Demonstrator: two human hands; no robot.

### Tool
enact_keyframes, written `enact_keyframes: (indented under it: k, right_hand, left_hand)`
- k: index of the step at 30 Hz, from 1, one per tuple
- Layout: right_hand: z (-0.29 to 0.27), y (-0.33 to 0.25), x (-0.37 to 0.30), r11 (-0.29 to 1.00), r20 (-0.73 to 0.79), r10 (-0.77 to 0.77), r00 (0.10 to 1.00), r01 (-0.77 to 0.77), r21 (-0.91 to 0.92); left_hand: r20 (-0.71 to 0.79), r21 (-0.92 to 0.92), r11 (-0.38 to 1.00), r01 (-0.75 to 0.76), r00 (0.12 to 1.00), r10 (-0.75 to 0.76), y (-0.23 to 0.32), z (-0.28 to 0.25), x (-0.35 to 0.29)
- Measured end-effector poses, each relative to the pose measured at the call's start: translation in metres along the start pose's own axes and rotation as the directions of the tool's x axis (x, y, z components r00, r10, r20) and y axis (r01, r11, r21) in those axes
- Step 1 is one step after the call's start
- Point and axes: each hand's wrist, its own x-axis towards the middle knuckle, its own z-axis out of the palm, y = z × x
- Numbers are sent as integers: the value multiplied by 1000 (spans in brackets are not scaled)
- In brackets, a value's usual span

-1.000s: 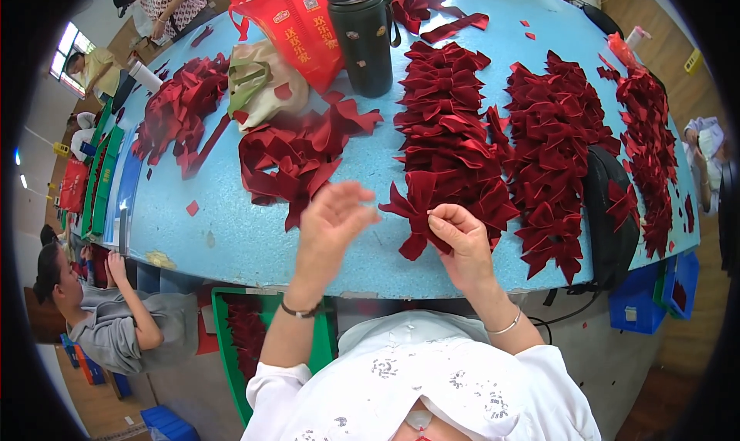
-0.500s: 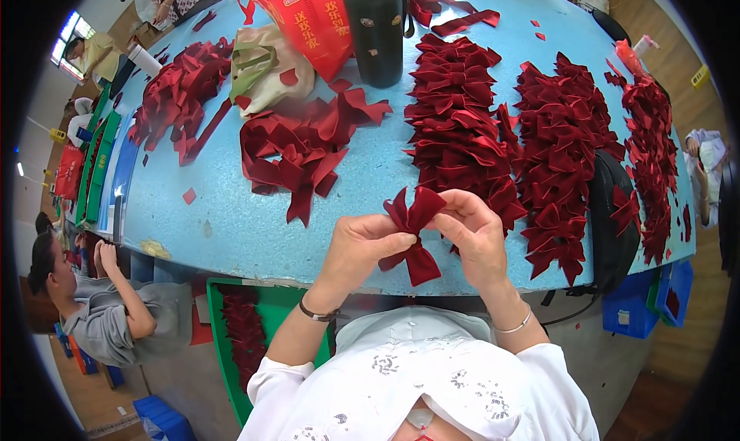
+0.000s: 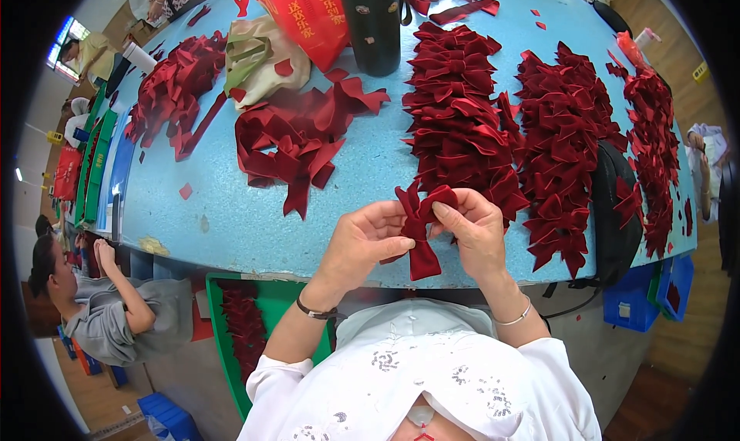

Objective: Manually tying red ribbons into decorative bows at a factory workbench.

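A dark red velvet bow (image 3: pixel 417 229) is held between my two hands, just above the near edge of the blue table (image 3: pixel 308 244). My left hand (image 3: pixel 368 237) pinches its left side, with the thumb across the front near the knot. On the other side my right hand (image 3: pixel 472 227) grips the upper right loop between thumb and fingers. One tail hangs down below the hands. Directly beyond lies a long row of finished-looking red bows (image 3: pixel 459 117), and a second row (image 3: pixel 561 148) is to its right. Loose red ribbon pieces (image 3: pixel 289 144) lie in a heap to the left.
A dark bottle (image 3: pixel 371 25), a red bag (image 3: pixel 304 17) and a cream cloth bag (image 3: pixel 266 59) stand behind the ribbons. Another ribbon pile (image 3: pixel 176 90) lies left. A black bag (image 3: pixel 615 202) sits right. A green crate (image 3: pixel 289 302) is below the edge; a co-worker (image 3: pixel 108 302) is at left.
The bow has turned and narrowed between my fingers. My right thumb has shifted up onto its loop, and the left fingers have spread a little behind it.
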Motion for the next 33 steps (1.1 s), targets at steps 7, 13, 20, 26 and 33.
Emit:
enact_keyframes:
  k: [7, 13, 20, 26, 33]
  right_hand:
    - [2, -3, -6, 994, 109, 106, 988, -102, -45]
    - [0, 3, -9, 995, 99, 96, 991, -97, 5]
    - [-6, -7, -5, 830, 194, -332, 923, 383, -405]
    - [7, -19, -6, 682, 292, -366, 884, 468, -562]
    - [0, -13, -4, 731, 368, -266, 891, 435, -525]
  left_hand:
    - [-80, 20, 1000, 11, 997, -10, 0, 3, -1]
    - [-100, 77, 994, 78, 993, -71, -2, 2, -2]
    - [-103, 150, 989, -4, 994, 20, -5, 4, -1]
    - [-74, 202, 979, -26, 996, 42, -4, 7, -1]
    - [-42, 178, 979, 96, 995, -90, -4, 1, -3]
